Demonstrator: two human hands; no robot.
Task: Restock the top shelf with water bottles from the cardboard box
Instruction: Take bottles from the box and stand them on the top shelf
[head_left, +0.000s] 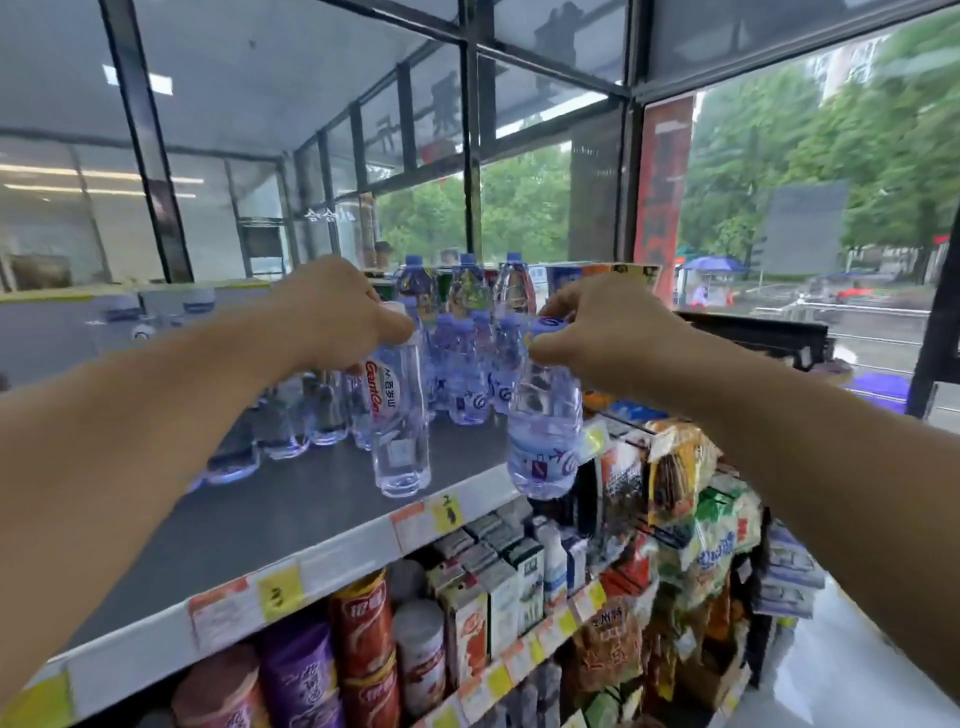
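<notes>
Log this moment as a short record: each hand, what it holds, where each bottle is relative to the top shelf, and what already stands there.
left hand: grips the neck of the red-label bottle
red-label bottle: upright, base at the top shelf surface, near the front edge
right hand: grips the blue-cap bottle by its cap end
blue-cap bottle: tilted, hanging at the shelf's front edge, not set down
already stocked: blue-label bottles at the back, clear bottles to the left
cardboard box: not in view
</notes>
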